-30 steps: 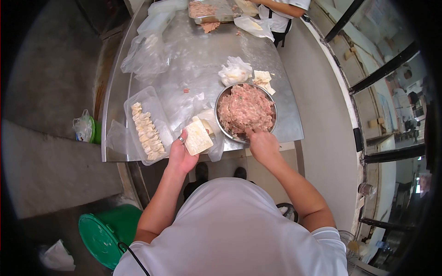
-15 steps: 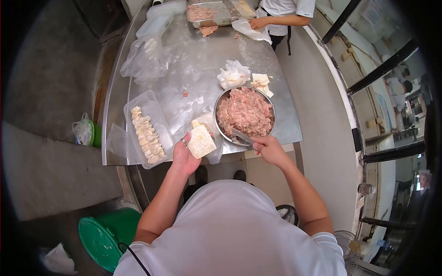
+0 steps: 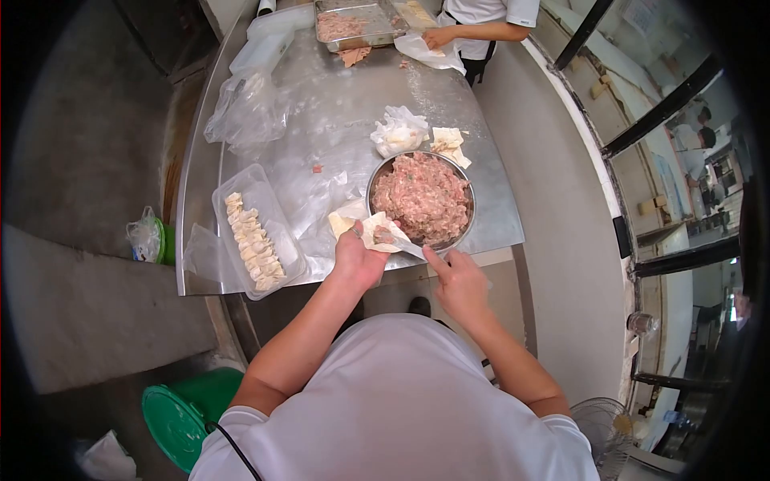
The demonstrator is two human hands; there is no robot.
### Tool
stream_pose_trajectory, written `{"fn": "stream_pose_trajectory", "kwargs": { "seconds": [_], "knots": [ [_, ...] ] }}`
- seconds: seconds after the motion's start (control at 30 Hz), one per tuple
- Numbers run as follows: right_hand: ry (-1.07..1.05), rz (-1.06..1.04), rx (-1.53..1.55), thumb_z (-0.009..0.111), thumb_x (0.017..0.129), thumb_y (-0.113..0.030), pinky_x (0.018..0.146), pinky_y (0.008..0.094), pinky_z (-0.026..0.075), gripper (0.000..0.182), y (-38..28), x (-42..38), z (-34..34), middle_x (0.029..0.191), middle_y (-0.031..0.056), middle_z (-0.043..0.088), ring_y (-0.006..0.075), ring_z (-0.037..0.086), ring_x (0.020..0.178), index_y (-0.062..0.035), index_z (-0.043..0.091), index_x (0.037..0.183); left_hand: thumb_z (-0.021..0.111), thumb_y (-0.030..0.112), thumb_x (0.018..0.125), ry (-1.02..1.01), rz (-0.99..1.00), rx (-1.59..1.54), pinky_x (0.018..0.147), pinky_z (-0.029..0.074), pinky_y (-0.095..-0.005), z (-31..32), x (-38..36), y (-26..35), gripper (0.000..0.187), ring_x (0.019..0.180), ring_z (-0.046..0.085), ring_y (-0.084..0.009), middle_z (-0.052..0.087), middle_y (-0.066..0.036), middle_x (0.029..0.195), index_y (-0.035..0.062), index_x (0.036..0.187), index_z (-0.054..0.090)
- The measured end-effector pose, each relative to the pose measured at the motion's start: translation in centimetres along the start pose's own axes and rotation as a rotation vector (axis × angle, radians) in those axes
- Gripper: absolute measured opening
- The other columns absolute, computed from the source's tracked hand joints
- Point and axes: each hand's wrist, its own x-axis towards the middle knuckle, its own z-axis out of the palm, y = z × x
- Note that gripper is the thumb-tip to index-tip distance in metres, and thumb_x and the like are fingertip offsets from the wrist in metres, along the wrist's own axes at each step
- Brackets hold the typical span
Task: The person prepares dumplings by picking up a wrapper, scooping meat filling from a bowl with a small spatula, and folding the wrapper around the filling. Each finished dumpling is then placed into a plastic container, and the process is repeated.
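My left hand (image 3: 358, 258) is closed around a stack of pale wonton wrappers (image 3: 342, 225), palm up at the table's front edge. A single wrapper (image 3: 374, 224) lies over its fingers with a dab of meat filling on it. My right hand (image 3: 463, 287) grips a flat metal spatula (image 3: 411, 249), whose tip presses against that filling. Just beyond the hands, a steel bowl (image 3: 473, 215) holds a heap of pink minced meat (image 3: 421, 196). To the left, a clear plastic tray (image 3: 282, 220) contains a row of folded wontons (image 3: 253, 243).
Behind the bowl sit a crumpled white plastic bag (image 3: 399, 131) and more wrappers (image 3: 451, 147). Clear bags (image 3: 247, 108) lie at the table's left. A co-worker's hand (image 3: 439, 37) is at the far end, beside a metal meat tray (image 3: 361, 40). A green bin (image 3: 180, 421) stands below left.
The spatula has come out of the bowl with meat and moved left onto the wrapper. My left hand has shifted right towards the bowl, bringing the wrappers along.
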Motion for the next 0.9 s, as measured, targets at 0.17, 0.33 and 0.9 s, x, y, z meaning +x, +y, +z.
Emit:
{"fn": "stream_pose_trajectory", "kwargs": {
  "seconds": [0.17,0.33,0.9],
  "knots": [
    [0.032,0.010,-0.011,0.069,0.079,0.000,0.065,0.0402,0.050,0.058,-0.7,-0.1,-1.9,0.084,0.0070,0.056,0.0259,0.059,0.078,-0.0239,0.071,0.131,0.021,0.035,0.114,-0.032,0.045,0.065,0.117,0.038,-0.0538,-0.3,-0.4,0.8,0.053,0.132,0.051,-0.0365,0.049,-0.021,0.144,-0.0039,0.147,0.033],
    [0.066,-0.057,-0.013,0.069,0.075,-0.001,0.067,0.0404,0.051,0.059,-1.7,1.7,-0.8,0.090,0.0070,0.057,0.0268,0.059,0.081,-0.0207,0.071,0.130,0.021,0.035,0.114,-0.037,0.026,0.051,0.117,0.039,-0.0539,0.3,-1.4,0.4,0.051,0.135,0.051,-0.0355,0.049,-0.020,0.146,-0.0015,0.148,0.033],
    [-0.016,0.067,0.074,0.068,0.086,-0.006,0.068,0.0451,0.053,0.040,0.0,2.6,-3.0,0.086,0.0093,0.065,0.0316,0.066,0.080,-0.0214,0.075,0.122,0.024,0.029,0.113,0.014,0.179,-0.082,0.118,0.040,-0.0499,0.3,-2.4,4.8,0.049,0.132,0.053,-0.0367,0.054,-0.024,0.140,-0.0048,0.144,0.042]
  ]
}}
